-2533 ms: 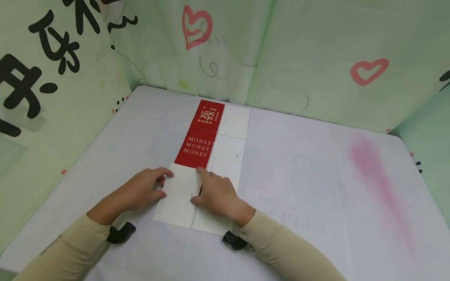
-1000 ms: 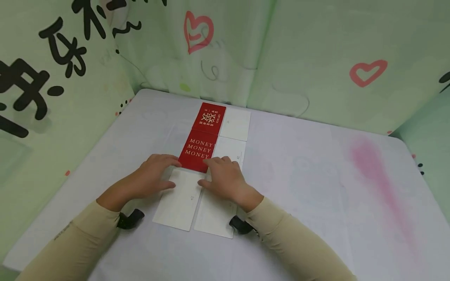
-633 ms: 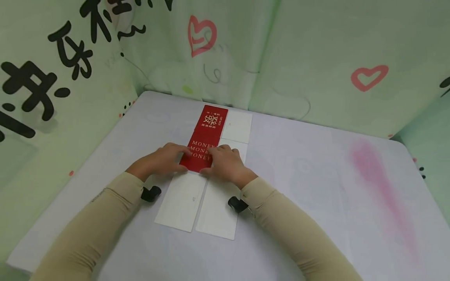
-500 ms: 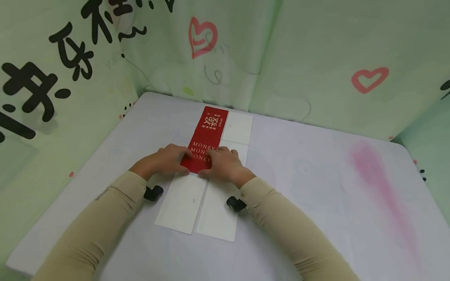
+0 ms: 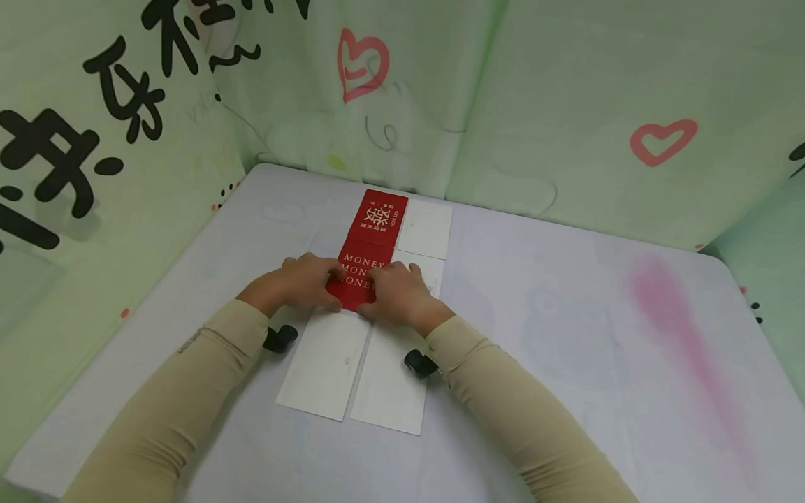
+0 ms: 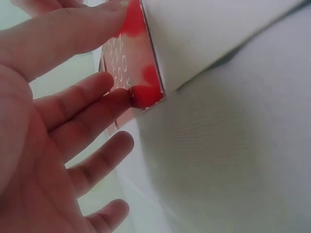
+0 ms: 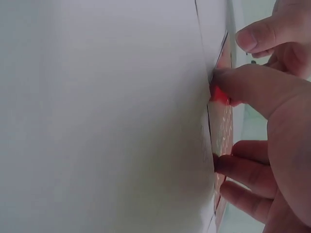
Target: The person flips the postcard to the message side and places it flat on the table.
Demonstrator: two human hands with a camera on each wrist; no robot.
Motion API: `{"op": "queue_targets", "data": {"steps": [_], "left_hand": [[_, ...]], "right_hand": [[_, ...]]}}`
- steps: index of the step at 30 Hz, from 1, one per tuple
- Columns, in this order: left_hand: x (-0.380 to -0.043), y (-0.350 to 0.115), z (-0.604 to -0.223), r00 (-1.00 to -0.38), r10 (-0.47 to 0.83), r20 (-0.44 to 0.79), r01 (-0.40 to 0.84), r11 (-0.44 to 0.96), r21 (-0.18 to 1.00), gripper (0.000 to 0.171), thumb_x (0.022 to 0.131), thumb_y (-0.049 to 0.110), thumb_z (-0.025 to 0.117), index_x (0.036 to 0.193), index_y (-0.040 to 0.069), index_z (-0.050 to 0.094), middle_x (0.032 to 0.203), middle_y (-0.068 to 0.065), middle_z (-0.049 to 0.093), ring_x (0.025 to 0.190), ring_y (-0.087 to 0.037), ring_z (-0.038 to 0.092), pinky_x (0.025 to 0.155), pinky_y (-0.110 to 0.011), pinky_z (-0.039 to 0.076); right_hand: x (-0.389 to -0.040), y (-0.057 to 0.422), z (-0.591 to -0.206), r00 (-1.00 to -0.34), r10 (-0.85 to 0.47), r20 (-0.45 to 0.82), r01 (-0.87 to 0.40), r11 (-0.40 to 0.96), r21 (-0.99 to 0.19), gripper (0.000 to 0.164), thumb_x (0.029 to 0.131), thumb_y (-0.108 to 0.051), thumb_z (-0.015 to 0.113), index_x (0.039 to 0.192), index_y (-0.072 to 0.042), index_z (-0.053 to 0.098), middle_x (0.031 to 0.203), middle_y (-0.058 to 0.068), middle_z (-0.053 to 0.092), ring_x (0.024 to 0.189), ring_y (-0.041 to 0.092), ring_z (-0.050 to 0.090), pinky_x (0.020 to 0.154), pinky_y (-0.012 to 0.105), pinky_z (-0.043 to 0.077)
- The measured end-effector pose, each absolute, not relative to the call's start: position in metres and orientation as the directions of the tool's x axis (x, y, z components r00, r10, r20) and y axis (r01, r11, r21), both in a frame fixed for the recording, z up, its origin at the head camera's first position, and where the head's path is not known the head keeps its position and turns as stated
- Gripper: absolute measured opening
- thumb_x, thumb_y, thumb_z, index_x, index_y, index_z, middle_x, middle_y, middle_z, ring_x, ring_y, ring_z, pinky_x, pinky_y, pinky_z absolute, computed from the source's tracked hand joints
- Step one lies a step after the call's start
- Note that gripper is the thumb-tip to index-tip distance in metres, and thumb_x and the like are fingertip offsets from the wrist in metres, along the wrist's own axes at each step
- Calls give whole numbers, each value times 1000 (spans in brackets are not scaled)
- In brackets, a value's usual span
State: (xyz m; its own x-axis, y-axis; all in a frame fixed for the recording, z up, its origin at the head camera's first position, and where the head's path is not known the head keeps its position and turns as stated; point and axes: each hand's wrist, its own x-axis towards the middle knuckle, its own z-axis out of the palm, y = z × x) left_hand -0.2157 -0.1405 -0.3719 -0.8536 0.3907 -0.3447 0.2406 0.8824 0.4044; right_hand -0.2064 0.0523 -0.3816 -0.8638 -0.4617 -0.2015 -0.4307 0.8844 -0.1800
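A red card [image 5: 355, 299] printed "MONEY" in pale letters lies flat between my two hands in the head view. My left hand [image 5: 303, 281] is at its left side, thumb near the lower corner. On the right side my right hand [image 5: 405, 295] touches the card, thumb by the near edge and fingers over part of the print. Extended left fingers [image 6: 90, 116] meet the card in the left wrist view. The right wrist view has the right thumb [image 7: 248, 87] against the red surface. Just beyond lies another red card [image 5: 379, 218] with a large gold character.
Nearer the body lie two white cards, a left one [image 5: 323, 367] and a right one [image 5: 390, 395], with a narrow gap between. Two more white cards line the right of the red ones, the far one [image 5: 425, 227] fully visible. A white table [image 5: 541, 391] meets green curtains [image 5: 553, 84].
Both hands have moved away from the body, from the near left white card up to the red "MONEY" card. Over the last half second they barely shift.
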Motion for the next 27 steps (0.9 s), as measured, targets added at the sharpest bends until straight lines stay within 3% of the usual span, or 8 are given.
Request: {"op": "queue_targets", "data": {"steps": [9,19,27], "left_hand": [[-219,-138,-372,-858,387,-339,245,887,392,60,82,29,83,133,8,60,122,-10,63,115,-28,50,97,-54,38],[-220,-137,-372,-863,369,-344,224,892,393,61,82,24,83,135,8,59,126,-12,63,118,-29,51,100,-55,36],[-222,-143,-374,-849,378,-370,211,884,417,55,86,25,78,135,11,60,132,-10,60,119,-29,50,99,-55,40]], "right_hand": [[-214,57,-376,-845,-488,-218,-445,868,-222,54,86,-46,73,126,-11,66,103,1,66,101,19,52,93,42,40],[-217,58,-372,-835,-490,-250,-440,868,-230,53,87,-45,74,127,-12,66,104,1,67,102,20,54,92,42,40],[-215,57,-375,-826,-493,-272,-438,866,-239,65,82,-48,77,132,-11,60,109,2,64,108,21,52,101,47,36]]}}
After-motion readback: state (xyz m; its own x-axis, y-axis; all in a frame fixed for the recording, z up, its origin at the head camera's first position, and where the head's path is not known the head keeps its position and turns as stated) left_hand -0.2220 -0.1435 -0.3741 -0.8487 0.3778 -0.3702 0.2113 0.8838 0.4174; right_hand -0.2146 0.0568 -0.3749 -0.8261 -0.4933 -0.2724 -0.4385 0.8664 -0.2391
